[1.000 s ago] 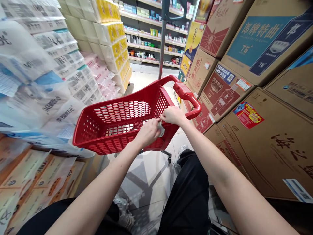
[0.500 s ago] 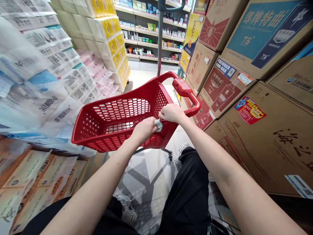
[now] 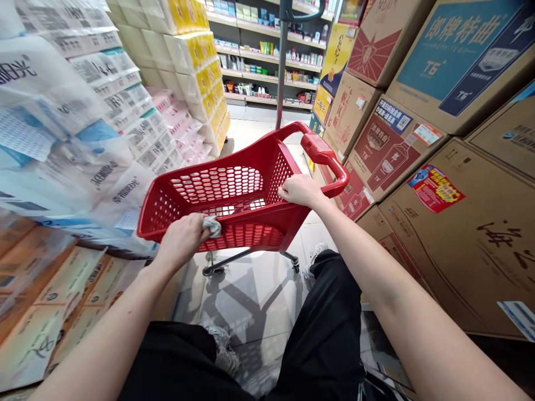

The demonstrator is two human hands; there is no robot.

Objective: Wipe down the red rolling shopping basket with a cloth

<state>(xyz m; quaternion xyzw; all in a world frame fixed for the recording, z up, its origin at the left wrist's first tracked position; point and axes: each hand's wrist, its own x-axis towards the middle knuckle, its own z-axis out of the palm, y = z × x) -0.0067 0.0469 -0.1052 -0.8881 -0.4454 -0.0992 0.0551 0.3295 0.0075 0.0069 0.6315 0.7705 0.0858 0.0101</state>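
A pale tiled floor (image 3: 251,301) runs down a narrow shop aisle toward stocked shelves (image 3: 259,67) at the far end. Wrapped paper packs (image 3: 96,145) are stacked high on the left, and large cardboard boxes (image 3: 460,239) wall the right. A red mesh basket trolley (image 3: 254,234) stands between them on a thin wheeled frame (image 3: 213,270).

The left hand (image 3: 181,239) presses a crumpled grey-white cloth (image 3: 212,225) against the basket's near rim, fingers closed around it. The right hand (image 3: 298,189) grips the rim's right corner, just below the red handle (image 3: 324,156), fingers curled over the edge.

The basket's left corner sits near the packs and its handle near the boxes. Open floor shows under the frame and beyond the basket, where a grey pole (image 3: 282,72) rises.
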